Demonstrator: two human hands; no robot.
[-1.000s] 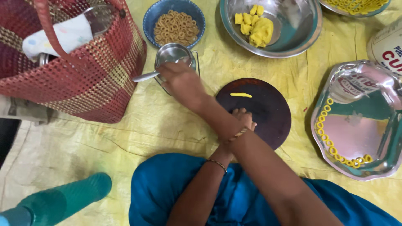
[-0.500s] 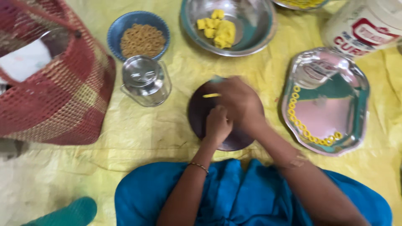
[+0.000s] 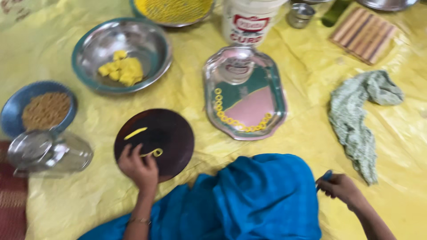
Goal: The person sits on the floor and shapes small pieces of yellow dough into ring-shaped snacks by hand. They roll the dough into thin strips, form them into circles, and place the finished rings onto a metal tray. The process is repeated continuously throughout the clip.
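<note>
Dark brown round board [image 3: 167,133], at 7 o'clock from the middle of the view, lying flat on the yellow sheet [image 3: 307,146] that covers the floor. On the board: one short straight strip of yellow dough [image 3: 135,133] at its 10 o'clock edge, and one dough ring [image 3: 154,153] lower down, with a short tail.

Left hand [image 3: 138,169]: rests on the board's 7 o'clock rim, fingers [image 3: 135,150] bent over the tail of the ring and touching it; whether they pinch it cannot be told through the blur.

Right hand [image 3: 340,187]: at 4 o'clock, well apart from the board, fingers closed on a fold of blue cloth [image 3: 267,195] that covers the lap.

Steel tray [image 3: 222,71], at 12 o'clock from the board, bearing a curved row of yellow rings [image 3: 231,121] along its left and lower sides.

Steel bowl [image 3: 147,40], at 11 o'clock, holding lumps of yellow dough [image 3: 122,70].

Blue bowl [image 3: 11,109], at 9 o'clock, filled with small brown rings [image 3: 46,110].

Steel cup [image 3: 49,153], just below the blue bowl, lying tilted on the sheet.

White tub [image 3: 249,20], at 12 o'clock beyond the tray, upright.

Green patterned cloth [image 3: 360,120], at 3 o'clock, crumpled in a long strip.

Ridged wooden board [image 3: 362,33], at 1 o'clock, near the far edge.
</note>
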